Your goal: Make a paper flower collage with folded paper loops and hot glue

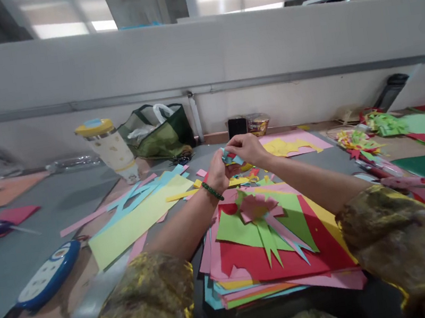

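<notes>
Over the far side of the paper stack, both my hands are raised close together around a small light blue paper piece, with a bit of red showing by it. My left hand, a green bead bracelet at its wrist, is closed around the piece's left side. With fingertips pinched, my right hand grips the piece's upper edge. My fingers cover much of its shape. Below them a pink paper rosette with green and pink forked tails lies on green paper, atop a stack of coloured sheets.
Paper strips and a pale yellow sheet spread left, near a tumbler and a green bag. A blue-edged oval object lies front left. A pink glue gun and finished-looking rosettes lie right. A phone leans at the back.
</notes>
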{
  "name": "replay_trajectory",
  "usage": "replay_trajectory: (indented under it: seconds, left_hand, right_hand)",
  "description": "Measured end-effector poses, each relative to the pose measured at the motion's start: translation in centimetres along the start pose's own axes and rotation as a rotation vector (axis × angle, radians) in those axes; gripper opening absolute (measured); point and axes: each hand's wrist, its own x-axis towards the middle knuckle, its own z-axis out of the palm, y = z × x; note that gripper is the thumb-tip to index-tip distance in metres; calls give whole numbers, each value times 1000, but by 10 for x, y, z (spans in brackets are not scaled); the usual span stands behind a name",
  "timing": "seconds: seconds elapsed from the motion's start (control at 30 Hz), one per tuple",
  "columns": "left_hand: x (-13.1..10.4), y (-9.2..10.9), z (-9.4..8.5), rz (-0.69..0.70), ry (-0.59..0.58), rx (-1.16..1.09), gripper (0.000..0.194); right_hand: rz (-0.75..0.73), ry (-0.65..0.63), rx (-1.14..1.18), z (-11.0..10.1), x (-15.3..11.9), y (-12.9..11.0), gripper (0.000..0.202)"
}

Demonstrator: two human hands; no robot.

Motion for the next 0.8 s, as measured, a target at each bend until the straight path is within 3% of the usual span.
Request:
replay_trajectory:
  seconds: [0.1, 0.3, 0.47, 0.6, 0.8]
  left_hand:
    - [-2, 2, -1, 8, 24, 4, 23]
    - [-10, 4, 5, -4, -22, -6, 30]
    - [-9, 4, 6, -4, -133, -35, 21]
    - [-2, 5, -2, 10, -142, -30, 22]
    - [9, 21, -16, -13, -127, -30, 22]
  right_hand:
    - [-10, 68, 45, 5, 6, 2, 10]
    - [-41, 337, 219, 12, 18, 12, 23]
    - [-63, 329, 258, 19, 19, 24, 24]
    - [21, 330, 243, 17, 26, 36, 24]
    - [116, 308, 77, -20, 36, 58, 25]
